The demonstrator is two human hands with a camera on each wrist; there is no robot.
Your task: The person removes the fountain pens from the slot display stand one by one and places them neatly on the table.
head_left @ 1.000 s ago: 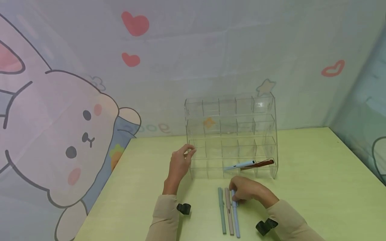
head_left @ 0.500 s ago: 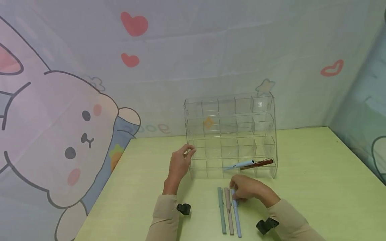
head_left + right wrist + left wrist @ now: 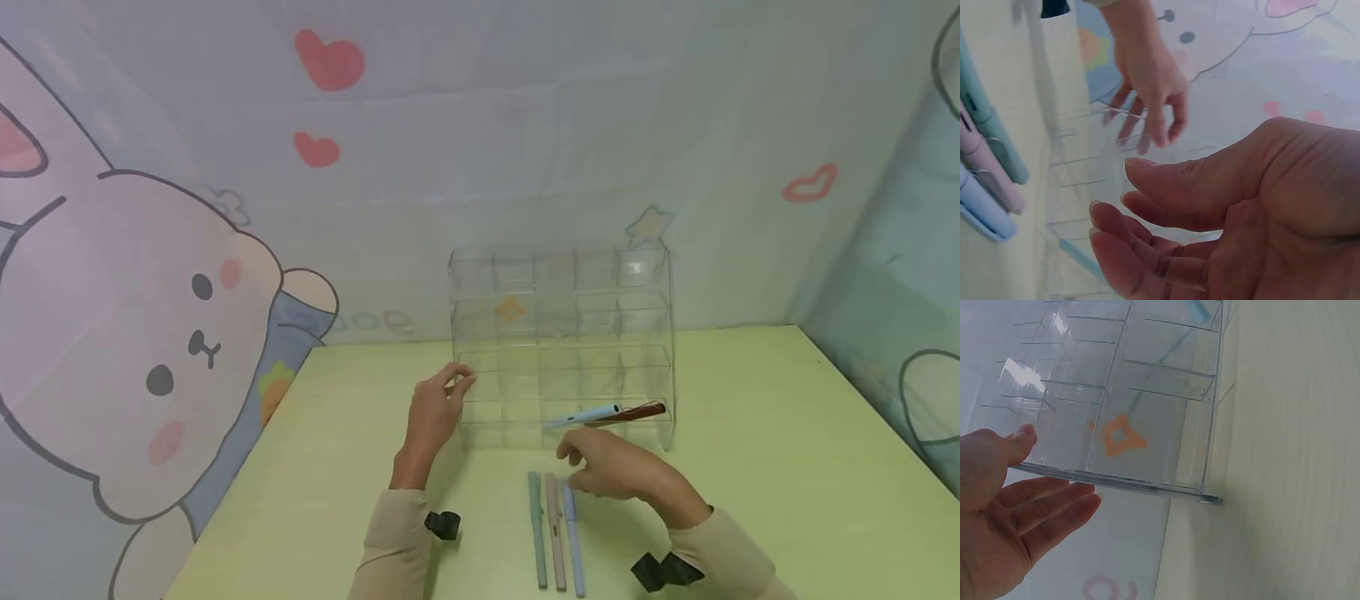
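A clear acrylic pen rack (image 3: pixel 558 343) with tiered compartments stands on the table. My left hand (image 3: pixel 435 408) grips its left side panel, thumb inside and fingers outside, as the left wrist view shows at the panel edge (image 3: pixel 1116 481). Three capped pens lie side by side before the rack: green (image 3: pixel 537 533), pinkish-beige (image 3: pixel 555 537) and lilac-blue (image 3: pixel 573 546). Just right of the lilac-blue pen's upper end is my right hand (image 3: pixel 622 468); thumb and fingers are parted with nothing between them. A light blue pen (image 3: pixel 592 414) and a dark red pen (image 3: pixel 647 411) lie slanted in the lowest tier.
The yellow-green table (image 3: pixel 750 433) extends to both sides of the rack. Behind it hangs a printed cloth (image 3: pixel 420 208) with a rabbit and hearts. Black wrist cameras sit on both sleeves.
My right hand's fingers have parted and come away from the lilac-blue pen, which stays beside the other two. The left hand keeps its grip on the rack. The head view has shifted slightly.
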